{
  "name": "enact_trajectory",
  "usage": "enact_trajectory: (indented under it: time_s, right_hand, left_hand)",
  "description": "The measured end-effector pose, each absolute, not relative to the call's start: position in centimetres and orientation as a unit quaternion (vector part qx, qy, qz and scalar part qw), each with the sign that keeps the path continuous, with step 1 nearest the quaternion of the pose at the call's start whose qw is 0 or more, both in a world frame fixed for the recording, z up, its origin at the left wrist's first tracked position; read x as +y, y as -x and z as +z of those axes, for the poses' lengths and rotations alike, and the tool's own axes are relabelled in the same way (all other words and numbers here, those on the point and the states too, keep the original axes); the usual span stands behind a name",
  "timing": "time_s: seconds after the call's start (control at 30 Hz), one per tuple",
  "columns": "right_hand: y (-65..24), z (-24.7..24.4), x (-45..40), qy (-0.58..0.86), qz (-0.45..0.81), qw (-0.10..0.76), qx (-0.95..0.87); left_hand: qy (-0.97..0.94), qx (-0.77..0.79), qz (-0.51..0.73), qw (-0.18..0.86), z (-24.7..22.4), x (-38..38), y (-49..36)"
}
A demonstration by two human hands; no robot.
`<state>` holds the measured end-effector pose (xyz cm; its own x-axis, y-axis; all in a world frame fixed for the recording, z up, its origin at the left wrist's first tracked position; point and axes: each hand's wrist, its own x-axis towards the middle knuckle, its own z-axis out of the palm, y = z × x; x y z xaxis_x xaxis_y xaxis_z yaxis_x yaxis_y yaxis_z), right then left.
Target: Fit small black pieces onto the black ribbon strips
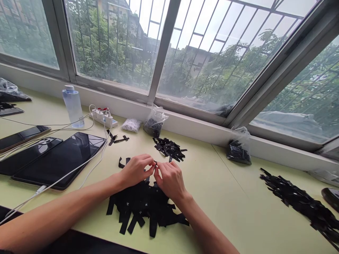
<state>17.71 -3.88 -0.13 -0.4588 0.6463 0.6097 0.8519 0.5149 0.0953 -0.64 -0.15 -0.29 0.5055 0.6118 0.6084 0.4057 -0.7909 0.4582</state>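
Note:
My left hand (137, 170) and my right hand (171, 178) meet fingertip to fingertip above the table. Pinched between them is a small black fabric strip (155, 163), mostly hidden by the fingers. Under my wrists spreads a heap of black fabric strips (143, 208), some marked with a white letter M. Just beyond my fingers lies a smaller pile of black strips (169, 148) with small light marks. A curled loose strip (121, 162) rests left of my left hand.
Left on the pale green table (212, 211) are a tablet (62, 160), phones, cables, a power strip (103, 117) and a water bottle (72, 106). Plastic bags of black pieces (239, 150) stand along the window ledge. A long black heap (302, 201) lies at right.

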Motion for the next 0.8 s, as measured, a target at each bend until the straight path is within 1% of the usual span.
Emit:
enact_trajectory:
  time_s: [0.27,0.5,0.8]
  right_hand:
    - [-18.49,-1.0,-3.4,0.428,-0.161,0.286,-0.842]
    - [-18.18,-0.97,-3.44,0.448,-0.115,0.307,-0.832]
    - [-18.44,-0.91,-3.25,0.414,-0.134,0.335,-0.836]
  left_hand:
    - [-0.868,0.292,0.382,0.124,0.04,-0.46,0.7]
    - [-0.872,0.29,0.379,0.111,-0.04,-0.41,0.63]
    - [-0.872,0.298,0.378,0.09,-0.17,-0.47,0.56]
